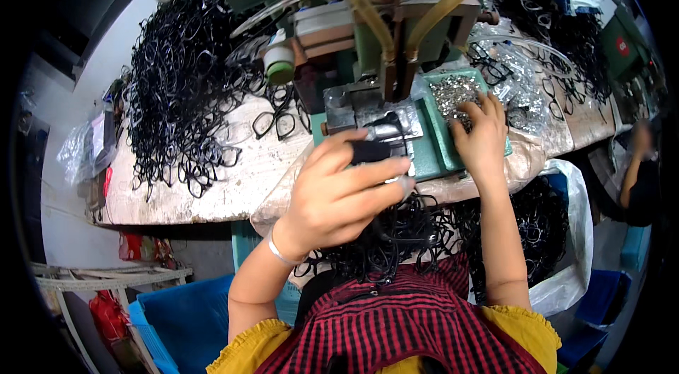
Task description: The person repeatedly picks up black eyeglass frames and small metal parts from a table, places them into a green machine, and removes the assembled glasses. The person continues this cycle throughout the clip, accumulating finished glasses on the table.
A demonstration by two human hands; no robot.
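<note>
My left hand point(332, 193) is in front of the green press, its fingers closed on a black eyeglass frame point(387, 125) at the metal fixture point(346, 106). Part of the frame is hidden by my fingers. My right hand point(482, 135) reaches into a green tray point(443, 135) with many small silvery metal parts point(456, 92). Its thumb and fingers are apart over the parts, and no piece shows between them. Above the fixture stand the press's dark jaws point(399, 80), with two yellowish tubes point(445, 2) running down to them.
A big heap of black eyeglass frames point(180, 84) covers the left of the worktable point(141, 193). More frames point(403, 236) lie on my lap, and others point(534, 225) fill a plastic-lined container at right. A blue crate point(187, 317) stands low at left. Another person's arm point(636, 162) shows at far right.
</note>
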